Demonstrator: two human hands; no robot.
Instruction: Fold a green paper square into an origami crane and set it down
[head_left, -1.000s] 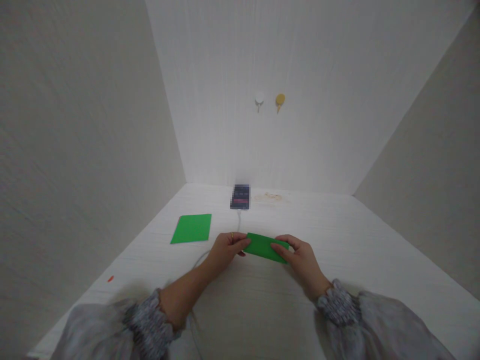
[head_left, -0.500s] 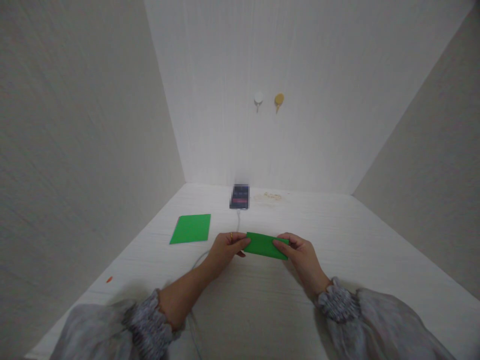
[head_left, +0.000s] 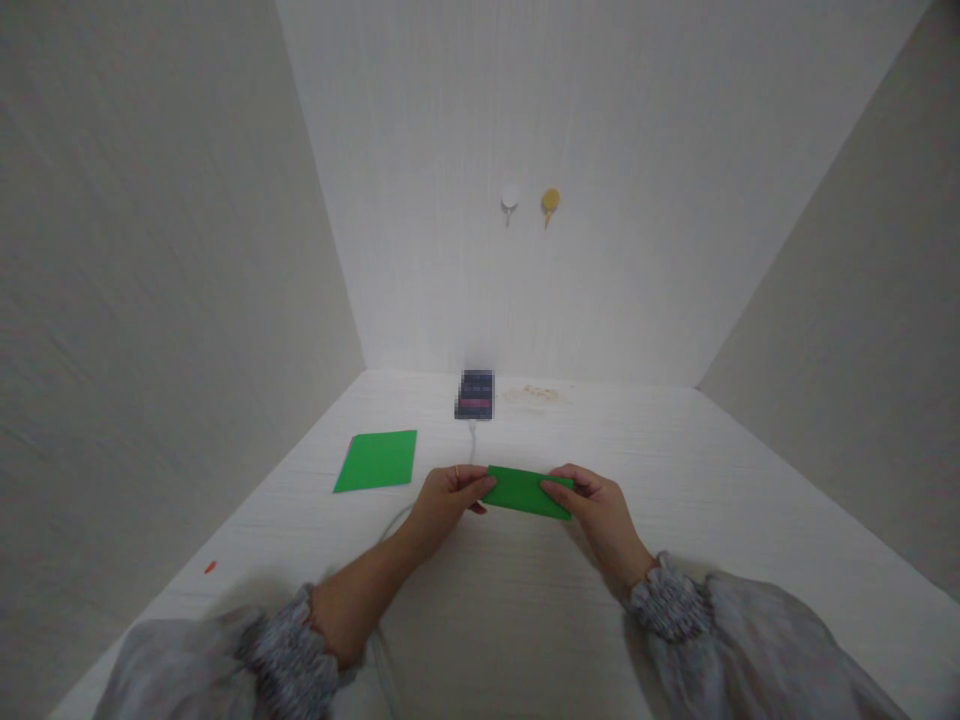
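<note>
A green strip of folded paper [head_left: 521, 490] stretches between my hands above the white table, tilted slightly down to the right. My left hand [head_left: 454, 498] pinches its left end, thumb on top and fingers behind. At the right end, my right hand [head_left: 592, 502] grips it the same way, with the thumb lying across the near face. The fingers under the paper are partly hidden. A square stack of green paper [head_left: 376, 461] lies flat on the table to the left of my left hand.
A phone [head_left: 475, 395], its screen blurred out, lies by the back wall with a white cable [head_left: 397, 518] running under my left arm. A small orange scrap [head_left: 210, 567] is at the far left. White [head_left: 510, 198] and yellow [head_left: 551, 200] hooks are on the wall.
The whole view has shifted slightly, so everything appears a little further left. Both hands keep the same hold on the green paper.
</note>
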